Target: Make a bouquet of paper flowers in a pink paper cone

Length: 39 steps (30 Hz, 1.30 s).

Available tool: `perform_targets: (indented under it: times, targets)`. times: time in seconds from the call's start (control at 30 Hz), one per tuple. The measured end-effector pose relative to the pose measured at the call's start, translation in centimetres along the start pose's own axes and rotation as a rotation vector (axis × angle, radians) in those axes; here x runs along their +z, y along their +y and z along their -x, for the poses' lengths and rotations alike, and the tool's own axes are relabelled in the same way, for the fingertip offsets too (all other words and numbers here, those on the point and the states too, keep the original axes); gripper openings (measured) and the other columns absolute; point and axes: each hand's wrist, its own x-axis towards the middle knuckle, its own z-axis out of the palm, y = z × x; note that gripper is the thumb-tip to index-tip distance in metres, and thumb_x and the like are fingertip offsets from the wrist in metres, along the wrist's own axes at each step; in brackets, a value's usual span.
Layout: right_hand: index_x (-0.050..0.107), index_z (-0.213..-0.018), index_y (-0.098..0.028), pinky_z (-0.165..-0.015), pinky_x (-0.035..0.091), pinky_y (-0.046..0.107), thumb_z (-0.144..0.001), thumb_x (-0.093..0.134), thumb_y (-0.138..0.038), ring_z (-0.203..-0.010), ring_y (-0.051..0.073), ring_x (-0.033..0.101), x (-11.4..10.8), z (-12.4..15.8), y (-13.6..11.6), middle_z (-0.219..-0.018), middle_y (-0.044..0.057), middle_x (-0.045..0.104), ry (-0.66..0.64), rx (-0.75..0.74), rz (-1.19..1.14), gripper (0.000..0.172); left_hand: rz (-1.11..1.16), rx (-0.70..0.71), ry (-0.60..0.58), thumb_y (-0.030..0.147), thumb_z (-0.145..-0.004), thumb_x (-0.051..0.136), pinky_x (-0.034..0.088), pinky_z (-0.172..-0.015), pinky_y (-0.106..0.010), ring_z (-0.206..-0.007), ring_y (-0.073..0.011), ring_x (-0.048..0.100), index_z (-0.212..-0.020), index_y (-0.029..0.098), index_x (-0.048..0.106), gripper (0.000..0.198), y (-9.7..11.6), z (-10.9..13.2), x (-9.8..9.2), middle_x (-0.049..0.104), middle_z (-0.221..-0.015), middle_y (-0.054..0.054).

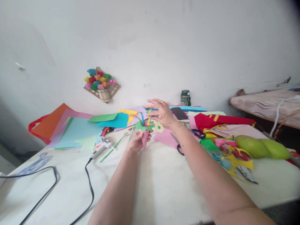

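Left hand (pixel 135 142): fingers pinching the pink paper cone (pixel 145 137) above the tabletop (pixel 164 187), centre. Right hand (pixel 164 114): fingers spread, just beyond the cone's green paper leaves (pixel 142 126). Glue gun (pixel 102 147) lies left; scissors (pixel 187 140) right.

Home craft corner: bed (pixel 264 104), paper-strewn table (pixel 164 184), glue gun (pixel 101 147), scissors (pixel 179 143).

Paper cone (pixel 145 137): matt pink paper, smooth, held in the left hand (pixel 137 141).
Paper sheets (pixel 110 120): matt coloured paper, flat, at 11 o'clock from the cone.
Glue gun (pixel 101 147): white plastic, slightly glossy; its cable (pixel 90 184) black, rubbery.
Table (pixel 164 181): pale, smooth, faint sheen.
Phone (pixel 179 113): glossy dark screen.
Wall plaque (pixel 103 83): wood slats, paper flowers.
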Motion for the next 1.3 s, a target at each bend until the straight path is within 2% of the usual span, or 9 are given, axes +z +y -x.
perform_targets:
  times: [0.17, 0.3, 0.4, 0.53, 0.8, 0.97, 1.1, 1.2, 1.3]
  targets:
    - [0.074, -0.083, -0.031, -0.106, 0.028, 0.045, -0.082, 0.062, -0.026, -0.13, 0.026, 0.034, -0.28, -0.13, -0.61, -0.139, -0.002, 0.047, -0.019, -0.017, 0.047, 0.012, 0.003, -0.009, 0.009, 0.034, -0.051, 0.085, 0.046, -0.06, -0.028, -0.069, -0.0173, 0.062, -0.067, 0.016, 0.056, 0.037, -0.01, 0.06, 0.0, 0.069, -0.085, -0.009]
    - [0.073, -0.088, -0.032, -0.106, 0.028, 0.044, -0.085, 0.058, -0.026, -0.131, 0.025, 0.034, -0.23, -0.15, -0.79, -0.139, -0.002, 0.046, -0.017, -0.026, 0.074, 0.016, -0.01, -0.006, 0.006, 0.034, -0.052, 0.084, 0.046, -0.061, -0.029, -0.071, -0.0179, 0.062, -0.065, 0.016, 0.055, 0.037, -0.06, 0.09, -0.08, 0.069, -0.087, -0.01]
    - [0.073, -0.088, -0.033, -0.106, 0.028, 0.044, -0.086, 0.055, -0.024, -0.131, 0.024, 0.033, -0.03, -0.07, -0.75, -0.139, -0.003, 0.046, -0.029, -0.045, 0.084, 0.02, -0.013, -0.027, 0.004, 0.035, -0.052, 0.084, 0.046, -0.062, -0.03, -0.07, -0.018, 0.062, -0.065, 0.017, 0.056, 0.036, -0.09, 0.11, -0.17, 0.069, -0.088, -0.01]
    - [0.074, -0.082, -0.032, -0.105, 0.029, 0.045, -0.084, 0.059, -0.025, -0.13, 0.025, 0.035, 0.02, -0.03, -0.67, -0.138, -0.002, 0.048, -0.042, -0.086, 0.116, 0.016, -0.024, -0.029, 0.016, 0.036, -0.052, 0.084, 0.047, -0.061, -0.029, -0.069, -0.0173, 0.061, -0.067, 0.016, 0.06, 0.035, -0.16, 0.09, -0.22, 0.069, -0.088, -0.01]
    - [0.073, -0.081, -0.029, -0.105, 0.029, 0.043, -0.085, 0.058, -0.027, -0.127, 0.025, 0.037, -0.57, -0.07, -0.82, -0.135, -0.002, 0.05, -0.023, -0.069, 0.114, 0.016, -0.049, 0.049, 0.118, 0.031, -0.047, 0.086, 0.049, -0.069, -0.031, -0.076, -0.0194, 0.061, -0.068, 0.016, 0.062, 0.035, -0.43, -0.37, -0.26, 0.068, -0.078, -0.007]
    - [0.072, -0.075, -0.027, -0.096, 0.034, 0.04, -0.081, 0.063, -0.025, -0.112, 0.024, 0.048, -0.72, 0.02, -0.86, -0.122, 0.001, 0.06, -0.014, -0.065, 0.103, 0.011, -0.021, 0.065, 0.154, 0.029, -0.042, 0.087, 0.05, -0.076, -0.035, -0.075, -0.0187, 0.062, -0.063, 0.015, 0.059, 0.038, -0.51, -0.54, -0.22, 0.067, -0.075, -0.006]
    - [0.072, -0.076, -0.025, -0.09, 0.035, 0.038, -0.082, 0.063, -0.022, -0.1, 0.021, 0.054, -0.51, 0.09, -0.53, -0.101, 0.002, 0.069, -0.035, -0.123, 0.122, 0.012, -0.016, 0.077, 0.17, 0.028, -0.041, 0.088, 0.051, -0.076, -0.035, -0.074, -0.0182, 0.064, -0.065, 0.015, 0.055, 0.042, -0.51, -0.55, -0.26, 0.068, -0.075, -0.005]
    - [0.073, -0.079, -0.023, -0.087, 0.036, 0.036, -0.082, 0.063, -0.02, -0.093, 0.02, 0.056, -0.27, 0.13, -0.18, -0.088, 0.003, 0.071, -0.062, -0.161, 0.128, 0.011, -0.021, 0.086, 0.164, 0.028, -0.042, 0.087, 0.05, -0.077, -0.036, -0.075, -0.0185, 0.064, -0.067, 0.016, 0.053, 0.044, -0.5, -0.59, -0.32, 0.068, -0.074, -0.004]
    - [0.074, -0.082, -0.023, -0.086, 0.036, 0.035, -0.082, 0.062, -0.017, -0.088, 0.019, 0.057, -0.1, 0.19, 0.04, -0.085, 0.004, 0.072, -0.08, -0.174, 0.137, 0.014, -0.019, 0.093, 0.171, 0.027, -0.042, 0.088, 0.05, -0.078, -0.037, -0.076, -0.0187, 0.064, -0.068, 0.016, 0.053, 0.045, -0.49, -0.67, -0.3, 0.067, -0.072, -0.003]
